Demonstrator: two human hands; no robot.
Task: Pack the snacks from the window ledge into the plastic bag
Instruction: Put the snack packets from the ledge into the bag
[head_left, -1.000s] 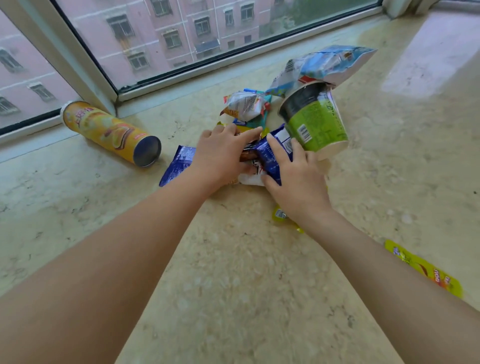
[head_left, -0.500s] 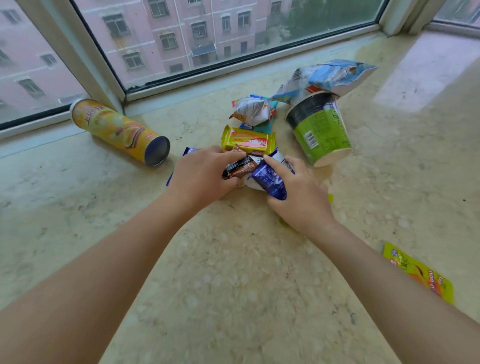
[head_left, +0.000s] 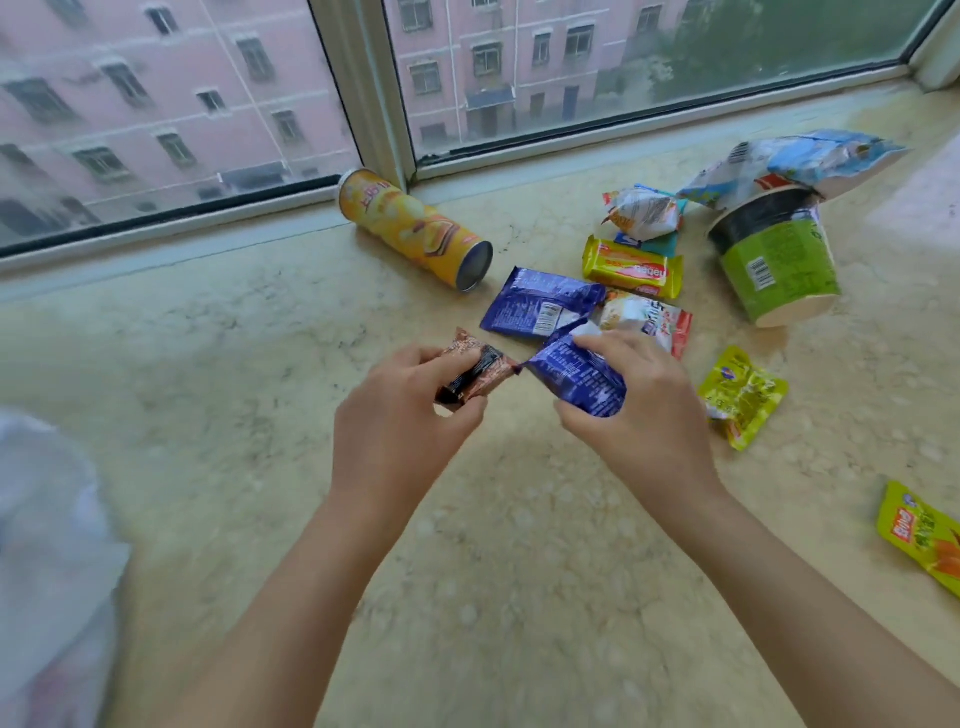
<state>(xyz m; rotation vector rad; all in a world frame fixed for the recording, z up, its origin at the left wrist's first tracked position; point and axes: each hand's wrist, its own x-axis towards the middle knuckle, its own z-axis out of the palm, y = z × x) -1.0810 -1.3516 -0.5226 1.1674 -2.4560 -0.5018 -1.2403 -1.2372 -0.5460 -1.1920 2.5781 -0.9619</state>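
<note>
In the head view, a small brown snack bar (head_left: 475, 376) is gripped by the left hand (head_left: 400, 415), and a blue packet (head_left: 579, 382) by the right hand (head_left: 636, 410). More snacks are left right of the yellow chip can (head_left: 415, 231). Far left of it, something white and blurry (head_left: 52, 561) is seen, maybe the plastic bag.

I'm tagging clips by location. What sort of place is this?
Probably a flat's wide window ledge, several floors up: a beige marble sill runs under large glass panes, a pink apartment block stands outside, and packaged snacks lie about, including a yellow crisp tube.
</note>
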